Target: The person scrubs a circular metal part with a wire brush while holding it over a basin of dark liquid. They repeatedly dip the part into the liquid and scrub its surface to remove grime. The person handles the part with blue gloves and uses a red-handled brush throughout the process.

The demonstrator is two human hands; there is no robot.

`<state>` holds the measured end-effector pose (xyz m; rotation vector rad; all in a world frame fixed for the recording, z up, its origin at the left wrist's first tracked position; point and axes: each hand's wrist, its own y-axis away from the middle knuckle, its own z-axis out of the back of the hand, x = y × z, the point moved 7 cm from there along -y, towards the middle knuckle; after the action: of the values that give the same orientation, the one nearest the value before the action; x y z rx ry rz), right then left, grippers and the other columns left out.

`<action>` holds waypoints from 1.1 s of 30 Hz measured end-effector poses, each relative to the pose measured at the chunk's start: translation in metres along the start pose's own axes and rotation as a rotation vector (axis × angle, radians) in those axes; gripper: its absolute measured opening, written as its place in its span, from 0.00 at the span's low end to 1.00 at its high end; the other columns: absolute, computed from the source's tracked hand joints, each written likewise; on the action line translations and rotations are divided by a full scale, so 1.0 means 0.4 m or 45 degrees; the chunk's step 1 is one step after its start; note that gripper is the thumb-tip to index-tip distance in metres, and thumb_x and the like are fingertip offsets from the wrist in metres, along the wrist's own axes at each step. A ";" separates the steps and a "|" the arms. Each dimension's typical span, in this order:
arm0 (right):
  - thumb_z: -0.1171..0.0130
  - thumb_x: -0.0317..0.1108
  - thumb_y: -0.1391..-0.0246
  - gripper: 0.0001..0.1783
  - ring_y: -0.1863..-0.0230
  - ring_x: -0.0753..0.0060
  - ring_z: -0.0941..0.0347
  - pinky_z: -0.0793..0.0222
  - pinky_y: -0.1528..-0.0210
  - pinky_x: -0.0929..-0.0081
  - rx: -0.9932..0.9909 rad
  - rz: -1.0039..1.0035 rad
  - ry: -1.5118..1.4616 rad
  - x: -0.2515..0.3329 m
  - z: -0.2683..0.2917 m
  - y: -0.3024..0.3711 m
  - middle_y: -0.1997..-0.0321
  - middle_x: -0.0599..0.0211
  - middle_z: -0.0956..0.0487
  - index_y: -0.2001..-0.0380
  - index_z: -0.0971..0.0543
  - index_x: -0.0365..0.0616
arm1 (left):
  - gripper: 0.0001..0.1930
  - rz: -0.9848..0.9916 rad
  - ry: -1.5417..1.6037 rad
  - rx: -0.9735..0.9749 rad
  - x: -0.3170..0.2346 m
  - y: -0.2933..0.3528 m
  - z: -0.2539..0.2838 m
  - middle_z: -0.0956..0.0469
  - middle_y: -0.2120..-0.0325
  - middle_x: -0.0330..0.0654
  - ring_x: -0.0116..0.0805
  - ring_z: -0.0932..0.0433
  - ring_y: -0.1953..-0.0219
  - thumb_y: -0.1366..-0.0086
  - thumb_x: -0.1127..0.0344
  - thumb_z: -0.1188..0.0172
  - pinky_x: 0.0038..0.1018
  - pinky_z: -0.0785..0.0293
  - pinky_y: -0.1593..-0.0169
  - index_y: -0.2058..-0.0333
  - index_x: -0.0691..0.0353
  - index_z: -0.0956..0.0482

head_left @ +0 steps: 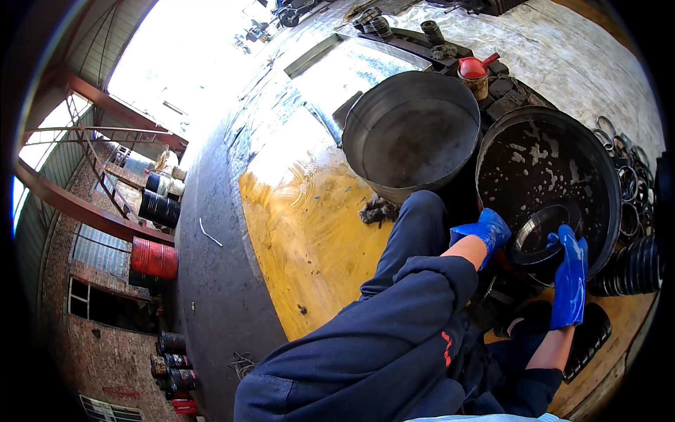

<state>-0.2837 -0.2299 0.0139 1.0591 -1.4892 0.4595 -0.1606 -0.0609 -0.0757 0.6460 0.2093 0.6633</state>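
Note:
A dark, wet-looking ring with a wide round opening is tilted over the near side of the right-hand tub. My left hand, in a blue rubber glove, is closed at the ring's left edge, its fingertips partly hidden. On the ring's right edge my right hand, gloved the same, grips with thumb and fingers. Dark liquid with patches of pale foam lies in that tub. Left of it stands a second grey metal tub holding murky liquid.
Stacked black rings and loose metal rings lie right of the tubs. Behind them sits a red scoop on a dirty can. A dark fibrous clump rests on the yellow floor sheet. Drums line the brick wall at left.

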 end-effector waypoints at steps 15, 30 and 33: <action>0.31 0.43 0.42 0.27 0.56 0.69 0.21 0.27 0.51 0.69 -0.026 -0.081 0.047 0.013 -0.025 0.014 0.57 0.62 0.17 0.45 0.24 0.39 | 0.19 0.047 0.046 0.018 0.014 -0.018 -0.032 0.17 0.44 0.38 0.39 0.20 0.40 0.28 0.58 0.46 0.41 0.27 0.41 0.42 0.46 0.17; 0.31 0.44 0.42 0.27 0.58 0.69 0.22 0.27 0.52 0.69 -0.039 -0.084 0.147 0.026 -0.031 0.016 0.59 0.60 0.17 0.45 0.24 0.39 | 0.19 0.028 0.019 0.016 0.013 -0.014 -0.028 0.18 0.44 0.38 0.40 0.20 0.40 0.29 0.58 0.44 0.41 0.26 0.42 0.42 0.46 0.17; 0.31 0.44 0.42 0.27 0.59 0.69 0.22 0.27 0.53 0.69 -0.055 -0.070 0.144 0.020 -0.016 0.007 0.60 0.60 0.17 0.46 0.24 0.39 | 0.19 0.008 0.022 0.006 0.002 -0.005 -0.007 0.18 0.43 0.38 0.40 0.20 0.40 0.29 0.59 0.44 0.41 0.26 0.42 0.42 0.46 0.17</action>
<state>-0.2815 -0.2261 0.0238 1.0210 -1.3614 0.4391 -0.1601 -0.0604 -0.0789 0.6463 0.2247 0.6749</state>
